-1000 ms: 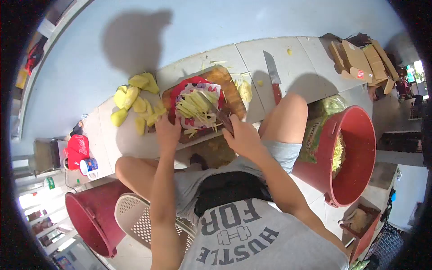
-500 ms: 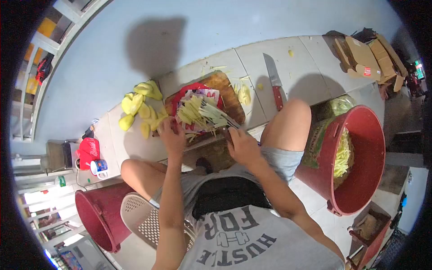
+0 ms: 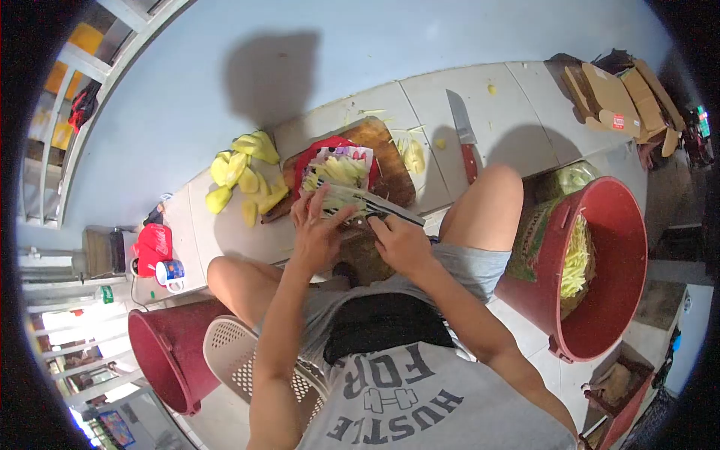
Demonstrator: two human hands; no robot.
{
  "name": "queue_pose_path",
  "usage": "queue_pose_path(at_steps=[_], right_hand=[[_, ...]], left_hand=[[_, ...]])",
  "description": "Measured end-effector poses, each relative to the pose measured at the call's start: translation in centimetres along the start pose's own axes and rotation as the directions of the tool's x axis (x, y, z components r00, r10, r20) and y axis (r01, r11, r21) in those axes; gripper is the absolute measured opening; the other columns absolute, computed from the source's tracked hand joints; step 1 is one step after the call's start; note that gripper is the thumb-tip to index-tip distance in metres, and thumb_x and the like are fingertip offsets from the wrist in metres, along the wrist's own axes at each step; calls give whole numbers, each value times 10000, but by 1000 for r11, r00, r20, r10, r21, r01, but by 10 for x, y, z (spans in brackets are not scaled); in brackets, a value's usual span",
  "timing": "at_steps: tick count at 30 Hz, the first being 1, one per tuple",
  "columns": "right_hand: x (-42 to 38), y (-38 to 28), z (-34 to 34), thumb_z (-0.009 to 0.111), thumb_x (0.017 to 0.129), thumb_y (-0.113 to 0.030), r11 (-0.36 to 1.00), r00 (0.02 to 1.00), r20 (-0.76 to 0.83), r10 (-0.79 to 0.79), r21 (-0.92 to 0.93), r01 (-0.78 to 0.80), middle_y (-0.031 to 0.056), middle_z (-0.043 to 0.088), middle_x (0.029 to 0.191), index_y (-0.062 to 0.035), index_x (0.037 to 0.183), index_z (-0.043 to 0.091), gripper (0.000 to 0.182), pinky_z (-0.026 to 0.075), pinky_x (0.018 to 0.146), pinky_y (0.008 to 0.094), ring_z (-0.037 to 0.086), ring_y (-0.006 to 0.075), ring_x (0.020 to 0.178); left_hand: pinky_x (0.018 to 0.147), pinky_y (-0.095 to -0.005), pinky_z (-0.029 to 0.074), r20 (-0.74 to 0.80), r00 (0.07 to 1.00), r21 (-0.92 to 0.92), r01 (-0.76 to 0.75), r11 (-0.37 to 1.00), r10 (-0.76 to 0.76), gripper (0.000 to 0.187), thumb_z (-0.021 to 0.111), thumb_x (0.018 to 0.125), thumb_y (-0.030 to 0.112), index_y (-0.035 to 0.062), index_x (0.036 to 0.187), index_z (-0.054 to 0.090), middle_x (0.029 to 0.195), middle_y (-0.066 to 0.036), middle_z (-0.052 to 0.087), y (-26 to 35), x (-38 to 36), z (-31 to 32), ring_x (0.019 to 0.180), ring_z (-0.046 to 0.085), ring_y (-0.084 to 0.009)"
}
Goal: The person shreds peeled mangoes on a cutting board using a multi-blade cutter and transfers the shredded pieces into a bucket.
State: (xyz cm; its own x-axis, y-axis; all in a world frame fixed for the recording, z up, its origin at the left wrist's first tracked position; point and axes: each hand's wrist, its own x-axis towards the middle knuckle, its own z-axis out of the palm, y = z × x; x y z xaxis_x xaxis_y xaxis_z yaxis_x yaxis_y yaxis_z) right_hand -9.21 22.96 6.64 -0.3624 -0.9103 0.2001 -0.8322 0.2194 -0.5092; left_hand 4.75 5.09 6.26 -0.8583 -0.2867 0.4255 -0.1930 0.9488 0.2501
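Observation:
My left hand [image 3: 319, 229] has its fingers spread at the near edge of a pile of pale green shreds [image 3: 341, 171]. Beneath the shreds lies a red-edged, patterned cloth or bag [image 3: 304, 159] on a wooden cutting board [image 3: 390, 165]. My right hand [image 3: 401, 244] is closed around the dark end of a tool with a flat, dark-striped pale blade [image 3: 394, 208], which lies across the near side of the pile. Left of the board are several peeled yellow-green fruit pieces [image 3: 232, 169].
A red-handled knife [image 3: 461, 127] rests on the tiled counter [image 3: 517, 112]. On the right, a red bucket [image 3: 611, 300] holds more shreds. Another red bucket [image 3: 176, 352], a perforated chair [image 3: 232, 345] and a mug [image 3: 171, 271] are on the left. Cardboard boxes [image 3: 611, 97] stand at the far right.
My left hand has risen from the board's lower left corner and moved right, its fingers opening near the shreds. The striped blade has turned flatter and lower, nearer to me.

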Motion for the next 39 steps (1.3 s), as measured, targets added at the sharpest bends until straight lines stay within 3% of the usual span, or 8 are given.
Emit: queue_pose_path(at_steps=[11,16,21,23,29,35,37,39], right_hand=[[-4,2,2,549,880,-171,994,994,-83,-70,-95,62,113,598,849,-78,1200,620,341,559,599,391,674,280,751],[-8,3,5,551,880,-164,991,995,-61,-78,-117,70,111,596,841,-73,1194,628,336,557,597,390,670,276,749],[-11,3,9,549,884,-152,989,996,-47,-72,-130,66,113,604,841,-68,1188,635,327,558,595,400,671,280,741],[-15,3,11,703,777,-163,989,999,-54,0,-147,-8,59,621,899,-134,1198,634,427,550,645,389,671,258,780],[-33,-2,-9,735,742,-175,984,991,1,134,-116,-133,95,626,896,-134,1204,618,478,541,639,420,662,307,770],[-11,4,-28,726,769,-123,952,926,-243,288,181,-248,216,675,995,-60,1206,574,467,543,772,493,668,410,893],[17,7,-23,715,778,-106,924,899,-233,371,183,-334,233,673,1014,-54,1215,563,466,535,799,501,660,424,918],[50,16,-12,703,787,-90,893,866,-227,446,181,-412,250,670,1032,-47,1224,552,465,528,826,509,652,438,942]], left_hand=[[1104,-540,257,100,991,-58,-87,994,93,672,668,675,66,397,1260,664,1530,-85,378,-3,8,-9,1296,383,-368],[1104,-551,274,171,983,192,-104,976,71,617,742,703,237,399,1290,643,1522,-73,383,-11,14,-5,1320,368,-377],[1105,-536,262,175,984,149,-55,987,28,635,680,743,142,405,1318,612,1552,-63,358,-25,24,1,1328,382,-343],[1103,-532,266,165,986,160,-54,986,28,646,677,747,128,403,1327,604,1557,-65,354,-37,26,11,1336,376,-348],[1136,-525,254,185,982,273,-12,962,-40,556,693,753,173,350,1279,653,1570,-77,331,-63,35,21,1360,349,-371],[1085,-507,324,-25,965,-81,259,963,-261,511,654,760,76,159,1265,654,1423,-159,499,-84,19,24,1281,426,-396],[1059,-492,363,13,762,-364,607,706,-648,390,670,787,121,50,1170,678,1272,-225,593,-76,12,17,1202,496,-409],[1020,-495,397,68,691,-338,694,635,-720,350,679,797,149,29,1125,683,1206,-233,612,-80,-5,26,1153,525,-419]])
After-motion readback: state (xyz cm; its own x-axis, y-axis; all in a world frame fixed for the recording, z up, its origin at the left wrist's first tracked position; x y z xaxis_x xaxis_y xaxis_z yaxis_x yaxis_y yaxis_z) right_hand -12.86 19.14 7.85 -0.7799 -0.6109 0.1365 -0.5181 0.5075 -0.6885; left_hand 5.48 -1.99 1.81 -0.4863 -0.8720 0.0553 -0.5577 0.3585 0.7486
